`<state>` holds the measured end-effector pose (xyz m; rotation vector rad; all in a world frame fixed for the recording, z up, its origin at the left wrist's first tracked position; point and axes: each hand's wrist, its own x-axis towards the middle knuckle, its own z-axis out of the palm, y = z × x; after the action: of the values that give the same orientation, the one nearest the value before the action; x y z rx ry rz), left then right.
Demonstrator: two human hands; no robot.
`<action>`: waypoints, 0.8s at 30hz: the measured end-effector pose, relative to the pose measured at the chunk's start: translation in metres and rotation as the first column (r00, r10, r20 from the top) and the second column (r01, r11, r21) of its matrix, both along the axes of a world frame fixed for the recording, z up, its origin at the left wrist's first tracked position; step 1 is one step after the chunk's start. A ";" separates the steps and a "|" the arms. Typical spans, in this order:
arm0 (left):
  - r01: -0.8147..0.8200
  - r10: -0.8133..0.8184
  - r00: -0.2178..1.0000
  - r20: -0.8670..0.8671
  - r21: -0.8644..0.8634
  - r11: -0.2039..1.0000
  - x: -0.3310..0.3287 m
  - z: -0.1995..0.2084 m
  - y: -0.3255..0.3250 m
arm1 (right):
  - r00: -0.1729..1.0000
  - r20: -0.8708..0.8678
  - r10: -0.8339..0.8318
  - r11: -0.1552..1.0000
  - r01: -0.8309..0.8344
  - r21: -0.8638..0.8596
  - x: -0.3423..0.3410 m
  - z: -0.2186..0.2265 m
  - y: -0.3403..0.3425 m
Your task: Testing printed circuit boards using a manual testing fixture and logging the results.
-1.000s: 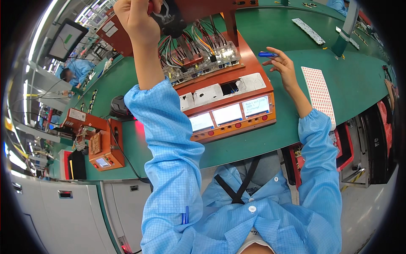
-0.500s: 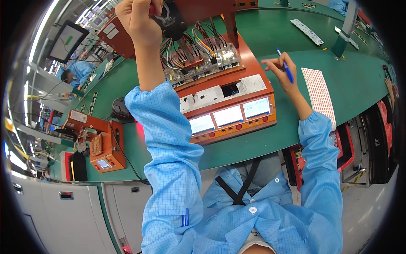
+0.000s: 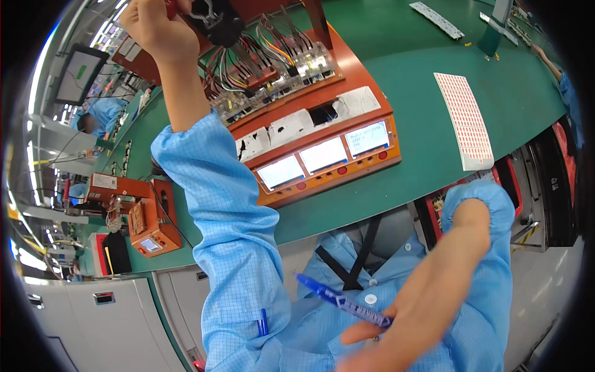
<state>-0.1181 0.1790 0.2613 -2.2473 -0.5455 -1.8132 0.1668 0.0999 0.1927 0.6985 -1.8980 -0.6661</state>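
Note:
At the upper left, my left hand (image 3: 162, 31) is closed around the red handle (image 3: 173, 7) of a black toggle clamp (image 3: 217, 23). The clamp belongs to an orange-red test fixture (image 3: 347, 62), with bundled wires over a clear plate of probes. Along the fixture's front are three lit screens (image 3: 368, 137), and the right one shows text. My right hand (image 3: 421, 304), smeared by motion, is raised in front of my chest. A blue marker pen (image 3: 344, 301) sticks out from its fingers, pointing left. The fingertips are partly hidden.
A sheet of small red-and-white labels (image 3: 465, 118) lies right of the fixture on the green table (image 3: 415, 149). A smaller orange device (image 3: 152, 217) stands at left. Circuit strips (image 3: 437, 20) lie farther back. Red trays (image 3: 508, 186) sit below the table's right edge. Co-workers (image 3: 102, 118) are nearby.
My right hand has swung from beside the fixture back toward my chest, bringing the marker pen along. My left hand keeps its hold on the handle. The whole view has shifted slightly.

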 end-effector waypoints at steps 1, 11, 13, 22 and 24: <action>0.018 -0.017 0.998 0.068 -0.016 1.000 -0.005 -0.002 -0.002 | 1.000 -0.001 0.018 1.000 -0.018 -0.015 0.001 0.003 -0.001; 0.009 -0.009 0.996 0.094 0.002 1.000 -0.010 -0.006 -0.008 | 0.998 -0.057 0.034 0.993 -0.027 0.118 -0.002 0.013 -0.012; 0.039 -0.040 0.994 0.103 0.013 0.999 -0.019 0.000 0.007 | 0.998 -0.060 -0.026 0.989 0.034 0.141 0.004 0.017 -0.013; 0.069 -0.069 0.997 0.046 -0.006 0.998 -0.008 -0.004 0.004 | 0.997 -0.073 -0.031 0.984 0.044 0.174 0.003 0.015 -0.014; 0.029 -0.030 0.999 0.033 0.025 0.999 -0.006 -0.002 0.001 | 0.999 -0.040 -0.015 0.996 0.018 0.085 0.004 0.012 -0.018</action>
<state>-0.1239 0.1801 0.2590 -2.2245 -0.4960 -1.8636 0.1709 0.0822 0.2043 0.7190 -1.8502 -0.7697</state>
